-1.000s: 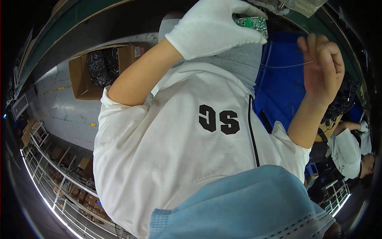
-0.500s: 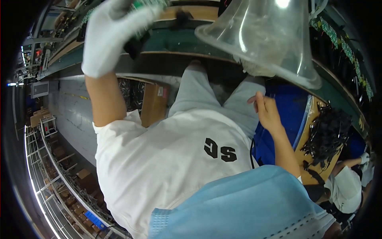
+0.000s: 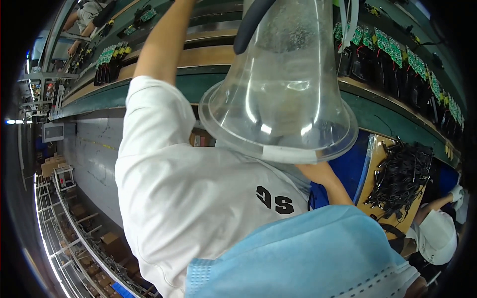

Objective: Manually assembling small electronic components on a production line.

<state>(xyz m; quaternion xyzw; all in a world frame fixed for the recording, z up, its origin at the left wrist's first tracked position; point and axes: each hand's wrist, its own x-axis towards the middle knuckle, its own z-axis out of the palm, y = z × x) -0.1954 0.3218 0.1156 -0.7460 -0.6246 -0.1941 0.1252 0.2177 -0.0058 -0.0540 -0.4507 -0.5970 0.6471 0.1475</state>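
My left arm [image 3: 161, 47] reaches up over the bench, and its hand lies beyond the top of the picture. A clear plastic funnel-shaped hood [image 3: 223, 111] hangs wide end down in front of my body. Behind its lower rim, the wrist and part of my right hand [image 3: 313, 171] show low near my lap; the fingers are hidden, so what they hold or touch does not show. A dark grey curved piece [image 3: 251, 27] crosses the hood's upper left side.
Green circuit boards [image 3: 387, 44] with black casings stand in a row along the right of the bench [image 3: 367, 104]; several more boards [image 3: 110, 54] are at the left. A heap of black cables [image 3: 402, 174] lies beside a blue surface [image 3: 348, 171]. Co-workers [image 3: 435, 233] sit at lower right and upper left.
My gloved left hand, earlier in view at the upper left with a green circuit board and a black part, has gone out past the top. The hood now appears further left, covering my right hand.
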